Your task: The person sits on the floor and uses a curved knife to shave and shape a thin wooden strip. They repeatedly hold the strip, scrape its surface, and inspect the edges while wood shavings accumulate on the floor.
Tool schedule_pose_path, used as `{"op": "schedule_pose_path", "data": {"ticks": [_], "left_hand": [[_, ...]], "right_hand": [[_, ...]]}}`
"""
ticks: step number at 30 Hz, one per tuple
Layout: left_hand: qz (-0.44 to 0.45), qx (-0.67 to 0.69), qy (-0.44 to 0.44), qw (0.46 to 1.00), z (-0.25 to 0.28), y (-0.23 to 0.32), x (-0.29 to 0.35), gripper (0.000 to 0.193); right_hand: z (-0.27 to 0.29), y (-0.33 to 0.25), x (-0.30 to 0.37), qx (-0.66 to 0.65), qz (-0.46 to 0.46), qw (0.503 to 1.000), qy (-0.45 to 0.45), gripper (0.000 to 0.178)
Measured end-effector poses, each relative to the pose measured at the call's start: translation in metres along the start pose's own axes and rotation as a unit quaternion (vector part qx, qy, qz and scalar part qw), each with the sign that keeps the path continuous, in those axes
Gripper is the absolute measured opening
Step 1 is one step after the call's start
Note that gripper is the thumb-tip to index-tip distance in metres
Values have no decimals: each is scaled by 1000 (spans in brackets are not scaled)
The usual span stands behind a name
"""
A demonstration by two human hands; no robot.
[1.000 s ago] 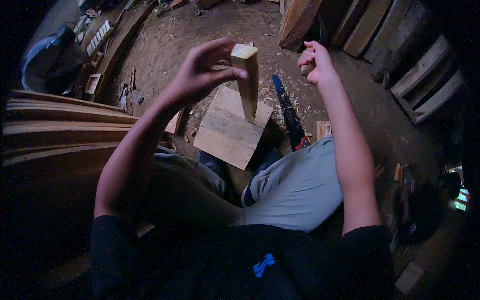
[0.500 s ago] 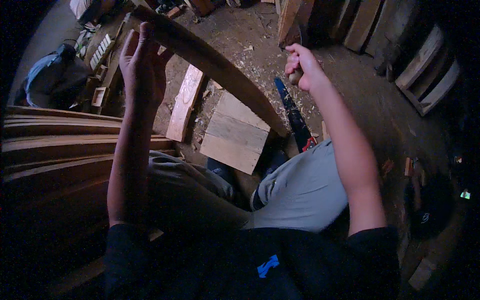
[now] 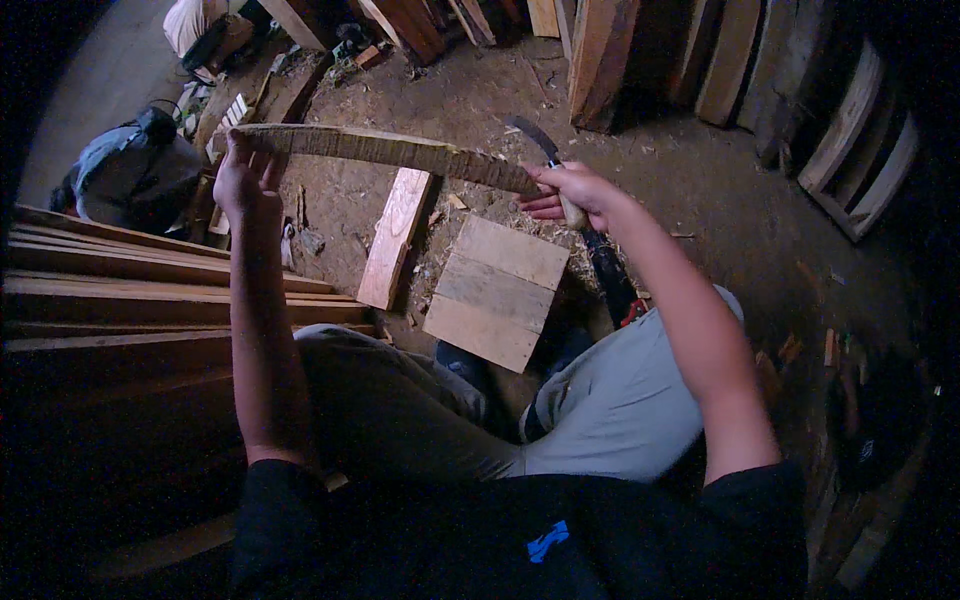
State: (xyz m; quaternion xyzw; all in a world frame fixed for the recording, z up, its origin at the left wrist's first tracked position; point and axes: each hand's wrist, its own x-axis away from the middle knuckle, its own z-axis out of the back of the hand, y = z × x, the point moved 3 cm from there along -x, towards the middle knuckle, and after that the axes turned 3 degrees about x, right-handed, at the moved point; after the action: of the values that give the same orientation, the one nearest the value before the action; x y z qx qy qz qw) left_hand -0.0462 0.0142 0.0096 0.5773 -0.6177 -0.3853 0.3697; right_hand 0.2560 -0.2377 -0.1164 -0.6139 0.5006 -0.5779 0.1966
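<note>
My left hand (image 3: 245, 185) is closed on the left end of a long, narrow wooden board (image 3: 390, 150). The board hangs above the ground, nearly level, its rough edge toward me. At its right end is my right hand (image 3: 585, 195), thumb above and fingers reaching under. That same hand holds a curved-bladed knife (image 3: 535, 137) by its pale handle, the dark blade pointing away from me. Below the board, a square wooden stool (image 3: 495, 290) topped with several slats stands before my feet. A lighter plank (image 3: 397, 238) lies left of it.
A dark saw (image 3: 606, 272) with a red grip lies by my right leg. Stacked boards (image 3: 150, 285) run along the left. Thick timbers (image 3: 603, 65) lean at the back. A bag-like bundle (image 3: 130, 170) sits far left. Shavings litter the dirt floor.
The board has swung from a steep slant to nearly level, with its right end now at my right hand. My left hand has lowered; the knife blade now shows clearly.
</note>
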Motion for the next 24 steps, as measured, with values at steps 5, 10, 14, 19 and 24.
{"op": "schedule_pose_path", "data": {"ticks": [5,10,14,19,24], "left_hand": [[-1,-29,69,997,14,0,-13,29],[-6,-28,85,996,26,-4,-20,26],[-10,-25,49,998,26,-10,-17,25],[1,7,-41,999,21,-11,-14,22],[-17,33,-99,994,13,-8,-16,24]], "right_hand": [[-5,-17,4,-100,66,993,-16,23],[-2,-22,5,-110,159,981,-34,16],[2,-19,6,-79,163,983,14,33],[8,-9,-4,-102,163,980,57,36],[3,-13,-2,-119,149,979,66,30]]}}
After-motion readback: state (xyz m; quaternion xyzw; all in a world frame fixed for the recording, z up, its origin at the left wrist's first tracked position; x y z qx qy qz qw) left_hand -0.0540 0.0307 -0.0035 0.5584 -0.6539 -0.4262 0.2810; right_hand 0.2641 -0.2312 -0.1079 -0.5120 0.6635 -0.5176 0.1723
